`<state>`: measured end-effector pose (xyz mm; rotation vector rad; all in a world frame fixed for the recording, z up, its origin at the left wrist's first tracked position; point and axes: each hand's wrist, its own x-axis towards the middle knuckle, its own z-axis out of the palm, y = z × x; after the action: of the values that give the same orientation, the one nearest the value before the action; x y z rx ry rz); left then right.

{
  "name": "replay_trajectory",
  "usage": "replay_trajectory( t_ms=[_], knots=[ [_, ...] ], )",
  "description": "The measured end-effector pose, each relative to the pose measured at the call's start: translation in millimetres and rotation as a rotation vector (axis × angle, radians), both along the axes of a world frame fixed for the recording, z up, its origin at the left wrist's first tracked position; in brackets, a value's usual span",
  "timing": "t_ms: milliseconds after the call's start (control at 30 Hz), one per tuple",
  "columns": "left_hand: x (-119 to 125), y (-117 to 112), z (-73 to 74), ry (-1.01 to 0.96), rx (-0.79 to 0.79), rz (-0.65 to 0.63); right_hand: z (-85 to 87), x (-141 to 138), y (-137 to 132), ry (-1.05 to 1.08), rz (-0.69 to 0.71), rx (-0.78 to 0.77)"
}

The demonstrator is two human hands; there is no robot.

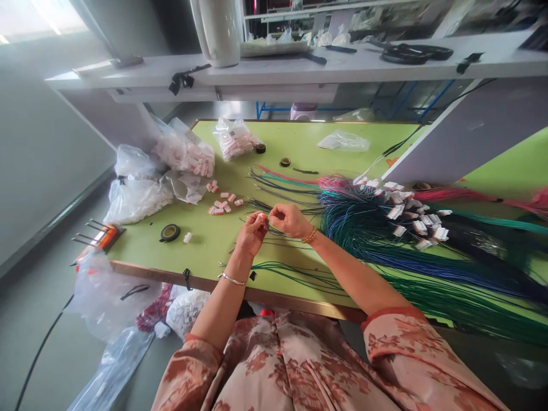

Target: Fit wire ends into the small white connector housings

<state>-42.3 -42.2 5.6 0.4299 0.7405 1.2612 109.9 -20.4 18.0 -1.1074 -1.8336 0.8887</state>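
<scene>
My left hand (pixel 252 233) is closed in a pinch on a small white connector (pixel 262 217) above the green table (pixel 205 245). My right hand (pixel 290 220) is closed beside it, pinching thin dark wires (pixel 257 206) that run toward the connector. Both hands almost touch at the fingertips. A few loose white-and-red connectors (pixel 223 204) lie just left of the hands. To the right spreads a large bundle of blue, green and pink wires (pixel 385 240) ending in white connectors (pixel 411 214).
Clear bags of connectors (pixel 184 154) sit at the table's left and back. Tape rolls (pixel 170 232) lie near the left edge, an orange tool (pixel 100 237) at the corner. A white shelf (pixel 299 65) overhangs the back. More bags (pixel 128 308) hang below the table's front edge.
</scene>
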Motion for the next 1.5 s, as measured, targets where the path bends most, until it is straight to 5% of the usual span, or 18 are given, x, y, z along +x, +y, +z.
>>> replay_trajectory(
  t_ms=[1200,1500],
  knots=[
    [-1.8,3.9,-14.2,0.140,0.033,0.059,-2.1,-5.4,-1.2,-0.066,-0.031,0.039],
    [0.8,3.9,-17.1,0.245,0.062,0.163,-1.0,-7.7,-1.7,-0.165,0.011,0.096]
  ],
)
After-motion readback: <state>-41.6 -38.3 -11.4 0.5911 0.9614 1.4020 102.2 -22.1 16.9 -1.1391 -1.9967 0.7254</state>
